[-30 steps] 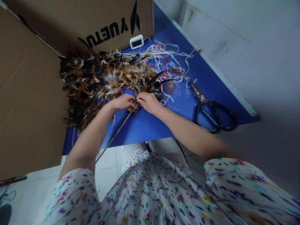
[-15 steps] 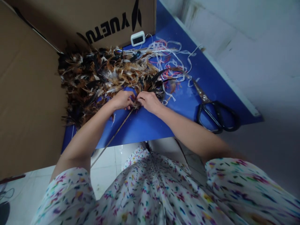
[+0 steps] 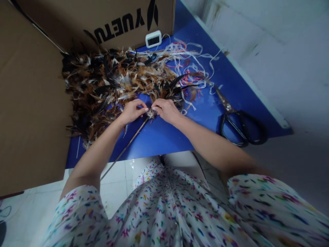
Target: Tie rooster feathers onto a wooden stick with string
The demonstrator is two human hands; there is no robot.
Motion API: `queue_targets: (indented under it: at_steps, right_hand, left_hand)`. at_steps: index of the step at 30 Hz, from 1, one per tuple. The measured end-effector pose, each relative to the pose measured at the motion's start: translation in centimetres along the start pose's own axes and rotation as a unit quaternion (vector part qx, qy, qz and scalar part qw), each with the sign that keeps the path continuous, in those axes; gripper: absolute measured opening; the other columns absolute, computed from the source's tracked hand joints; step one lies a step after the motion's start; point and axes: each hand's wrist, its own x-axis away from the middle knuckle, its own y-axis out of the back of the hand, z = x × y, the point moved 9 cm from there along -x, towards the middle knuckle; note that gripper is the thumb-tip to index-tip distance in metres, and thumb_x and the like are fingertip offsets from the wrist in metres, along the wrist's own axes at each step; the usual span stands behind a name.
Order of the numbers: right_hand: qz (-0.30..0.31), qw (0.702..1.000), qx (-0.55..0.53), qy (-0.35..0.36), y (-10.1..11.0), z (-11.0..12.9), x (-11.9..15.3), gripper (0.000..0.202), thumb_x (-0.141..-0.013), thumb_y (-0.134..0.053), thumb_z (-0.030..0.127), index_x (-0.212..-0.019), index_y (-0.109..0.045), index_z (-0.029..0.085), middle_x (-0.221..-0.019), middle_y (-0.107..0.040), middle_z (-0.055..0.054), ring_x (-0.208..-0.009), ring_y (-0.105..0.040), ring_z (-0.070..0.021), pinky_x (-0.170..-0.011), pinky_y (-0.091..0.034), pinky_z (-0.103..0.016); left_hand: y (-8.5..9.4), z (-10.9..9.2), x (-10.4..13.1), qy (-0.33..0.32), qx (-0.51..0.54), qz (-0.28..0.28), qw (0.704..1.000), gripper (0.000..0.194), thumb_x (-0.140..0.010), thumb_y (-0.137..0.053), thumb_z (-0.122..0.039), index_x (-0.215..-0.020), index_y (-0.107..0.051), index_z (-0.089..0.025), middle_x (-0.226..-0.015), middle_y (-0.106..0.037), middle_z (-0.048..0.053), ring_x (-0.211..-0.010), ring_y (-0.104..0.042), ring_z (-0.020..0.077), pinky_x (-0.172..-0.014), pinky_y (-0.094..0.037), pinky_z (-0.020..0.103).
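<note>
Tabletop [image 3: 203,120]: blue; bordered at the right by a pale wall [image 3: 269,61].
Cardboard: one box [image 3: 64,27] at the rear with inverted black lettering; one brown panel [image 3: 31,103] along the left side.
Display unit: white device [image 3: 153,39] with a dark screen, just in front of the rear box.
Feather stock: brown, black and white feathers [image 3: 102,89] spread over the left and rear of the tabletop.
Workpiece: thin stick [image 3: 125,146], set diagonally; upper end at a pale tuft [image 3: 151,114] between the hands, lower part projecting past the near edge, beside the left forearm.
Left hand [image 3: 132,111]: thumb and forefinger nearly together, tips at the tuft; whether anything is gripped cannot be told.
Right hand [image 3: 168,110]: fingers bent, tips drawn close at the tuft; grip contents too small to tell.
Dark plumes [image 3: 169,90]: fanned out just beyond the right hand.
Strips [image 3: 197,65]: white and red, tangled, right rear.
Scissors [image 3: 228,108]: black-handled, blades pointing toward the strips; well apart from both hands.
</note>
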Motion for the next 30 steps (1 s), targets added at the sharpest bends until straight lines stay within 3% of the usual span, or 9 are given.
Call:
queue_targets:
  at_steps: [5,10,14,23,30]
  right_hand:
    - [-0.001,1.0,-0.006,-0.016,0.2,0.1,0.1,0.014,-0.084,-0.053,0.009,-0.075,-0.06,0.017,-0.076,-0.062,-0.003,-0.071,-0.055,-0.0138,-0.07,-0.042,-0.026]
    - [0.0,1.0,-0.003,-0.024,0.2,0.0,0.0,0.013,-0.083,-0.054,0.009,-0.075,-0.061,0.016,-0.075,-0.062,-0.002,-0.07,-0.055,-0.0131,-0.07,-0.041,-0.026]
    - [-0.005,1.0,0.011,-0.028,0.3,-0.2,-0.1,0.013,-0.083,-0.054,0.008,-0.077,-0.062,0.016,-0.076,-0.063,-0.002,-0.07,-0.055,-0.0128,-0.071,-0.041,-0.026]
    - [-0.004,0.999,0.004,-0.032,0.5,-0.2,0.0,0.013,-0.083,-0.055,0.01,-0.078,-0.065,0.016,-0.077,-0.066,-0.002,-0.073,-0.06,-0.0133,-0.071,-0.043,-0.026]
    - [0.0,0.996,-0.043,-0.072,0.4,-1.4,0.1,0.013,-0.085,-0.055,0.011,-0.083,-0.067,0.015,-0.061,-0.061,0.002,-0.059,-0.058,-0.011,-0.065,-0.044,-0.025]
  left_hand:
    - [-0.3,0.0,0.8,-0.076,0.059,-0.05,0.994,0.041,-0.078,-0.071,-0.055,-0.076,-0.066,-0.015,-0.099,-0.067,0.008,-0.064,-0.058,0.0079,-0.057,-0.05,0.023]
    - [-0.1,-1.7,1.8,-0.185,-0.039,-0.093,0.978,0.033,-0.084,-0.067,-0.049,-0.076,-0.071,-0.017,-0.105,-0.072,0.011,-0.093,-0.066,0.0162,-0.084,-0.053,0.031]
    - [-0.7,-2.7,2.0,-0.257,-0.03,-0.062,0.964,0.03,-0.088,-0.064,-0.044,-0.077,-0.072,-0.017,-0.101,-0.074,0.011,-0.093,-0.069,0.0166,-0.088,-0.051,0.032]
    - [-2.2,-2.0,1.0,-0.25,0.017,0.032,0.968,0.035,-0.09,-0.06,-0.049,-0.077,-0.071,-0.018,-0.094,-0.075,0.011,-0.088,-0.07,0.0158,-0.083,-0.052,0.028]
    - [-2.8,-1.1,0.3,-0.182,0.032,0.016,0.983,0.036,-0.089,-0.061,-0.051,-0.079,-0.067,-0.018,-0.084,-0.072,0.006,-0.077,-0.064,0.0131,-0.072,-0.048,0.024]
